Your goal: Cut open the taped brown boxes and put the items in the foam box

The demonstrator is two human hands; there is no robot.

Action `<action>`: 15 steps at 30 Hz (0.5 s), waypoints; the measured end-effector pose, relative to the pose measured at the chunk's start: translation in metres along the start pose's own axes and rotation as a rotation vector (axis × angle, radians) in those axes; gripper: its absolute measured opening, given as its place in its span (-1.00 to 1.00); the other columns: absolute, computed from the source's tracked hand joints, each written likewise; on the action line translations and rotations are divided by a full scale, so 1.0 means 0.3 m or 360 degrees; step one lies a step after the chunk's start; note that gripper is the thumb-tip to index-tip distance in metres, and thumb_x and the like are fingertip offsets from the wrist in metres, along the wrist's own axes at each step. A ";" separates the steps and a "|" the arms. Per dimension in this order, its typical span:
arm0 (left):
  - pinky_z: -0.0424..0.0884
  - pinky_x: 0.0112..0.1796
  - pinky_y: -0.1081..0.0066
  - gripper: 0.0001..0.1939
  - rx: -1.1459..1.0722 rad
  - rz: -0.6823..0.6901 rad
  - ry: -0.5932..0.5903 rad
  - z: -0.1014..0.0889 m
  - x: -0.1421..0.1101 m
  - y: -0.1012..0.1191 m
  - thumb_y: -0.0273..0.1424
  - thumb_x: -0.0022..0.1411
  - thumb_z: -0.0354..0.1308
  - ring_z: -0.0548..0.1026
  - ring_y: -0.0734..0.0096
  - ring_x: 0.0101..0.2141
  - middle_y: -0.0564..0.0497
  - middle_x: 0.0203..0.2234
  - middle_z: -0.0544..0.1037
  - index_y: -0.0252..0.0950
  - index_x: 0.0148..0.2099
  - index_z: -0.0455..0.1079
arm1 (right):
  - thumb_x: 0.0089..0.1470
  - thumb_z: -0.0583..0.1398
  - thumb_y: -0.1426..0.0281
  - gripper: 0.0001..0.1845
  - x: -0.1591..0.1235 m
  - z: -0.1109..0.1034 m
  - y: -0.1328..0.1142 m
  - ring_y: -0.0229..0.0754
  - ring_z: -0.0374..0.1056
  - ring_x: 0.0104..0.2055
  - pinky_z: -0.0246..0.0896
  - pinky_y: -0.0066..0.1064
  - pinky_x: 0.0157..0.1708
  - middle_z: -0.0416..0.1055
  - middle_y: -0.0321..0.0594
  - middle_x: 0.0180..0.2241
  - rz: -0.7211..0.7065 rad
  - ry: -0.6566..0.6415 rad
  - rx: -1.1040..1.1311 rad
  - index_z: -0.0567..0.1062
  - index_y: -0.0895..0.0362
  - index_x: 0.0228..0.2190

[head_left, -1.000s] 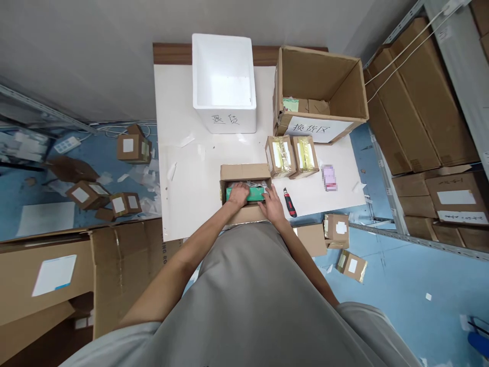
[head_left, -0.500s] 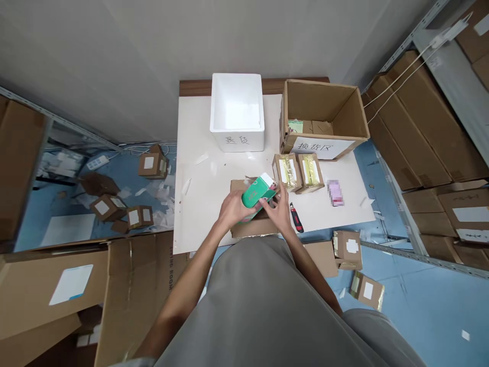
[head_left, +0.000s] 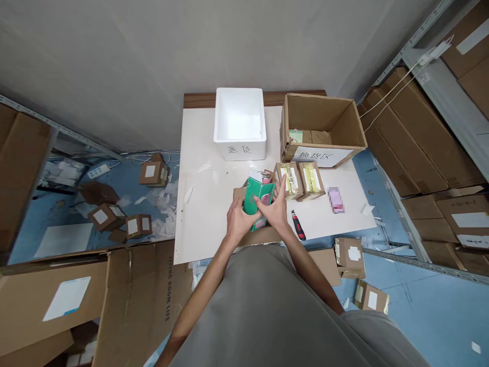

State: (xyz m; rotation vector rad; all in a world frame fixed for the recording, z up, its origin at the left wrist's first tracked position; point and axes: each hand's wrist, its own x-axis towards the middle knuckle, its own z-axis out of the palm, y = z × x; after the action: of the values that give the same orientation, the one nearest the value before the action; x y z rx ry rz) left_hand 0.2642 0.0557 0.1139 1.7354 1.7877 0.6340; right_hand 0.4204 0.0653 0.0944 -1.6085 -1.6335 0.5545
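The left hand (head_left: 237, 220) is closed around the green box (head_left: 251, 200), which is tilted over the open carton (head_left: 263, 236). The right hand (head_left: 277, 210) lays its thumb on it, index finger stretched up; whether it grips too, I cannot tell. The carton is already open and the green box out of it, its white flap apparently raised. A pink item (head_left: 266, 178) shows at its top, seemingly not yet out. Beside them, two parcels (head_left: 292, 189) remain taped shut.
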 end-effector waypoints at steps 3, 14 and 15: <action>0.63 0.11 0.09 -0.65 0.0059 0.0049 0.0021 -0.001 0.000 0.007 -0.20 0.31 0.48 0.71 -0.08 0.05 -0.15 -0.05 0.75 -0.19 0.04 0.54 | 0.42 0.36 0.12 0.16 0.030 -0.042 -0.041 0.24 0.25 0.66 0.40 0.15 0.55 0.26 0.10 0.62 0.0067 0.0063 0.0084 -0.11 0.01 0.73; 0.60 0.18 0.06 -0.43 -0.0352 0.0077 0.0051 0.020 -0.005 -0.019 -0.18 0.18 0.58 0.69 -0.15 0.15 -0.17 0.06 0.72 -0.22 0.17 0.57 | 0.31 0.41 0.13 -0.58 0.110 -0.121 -0.035 0.22 0.51 0.40 0.61 0.07 0.31 0.47 0.05 0.41 -0.0223 -0.0060 0.0060 0.62 -0.02 0.13; 0.59 0.18 0.04 -0.43 -0.0392 0.0056 0.0058 0.026 -0.002 -0.024 -0.17 0.16 0.59 0.68 -0.17 0.15 -0.18 0.04 0.71 -0.23 0.15 0.58 | 0.31 0.41 0.12 -0.63 0.111 -0.109 -0.025 0.21 0.54 0.36 0.62 0.06 0.29 0.50 0.06 0.37 -0.0217 -0.0035 0.0098 0.62 -0.01 0.06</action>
State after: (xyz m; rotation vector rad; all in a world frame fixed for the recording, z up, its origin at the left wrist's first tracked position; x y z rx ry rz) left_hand 0.2642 0.0543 0.1033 1.5997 1.6289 0.8671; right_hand 0.4435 0.0903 0.1274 -1.4388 -1.7110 0.5481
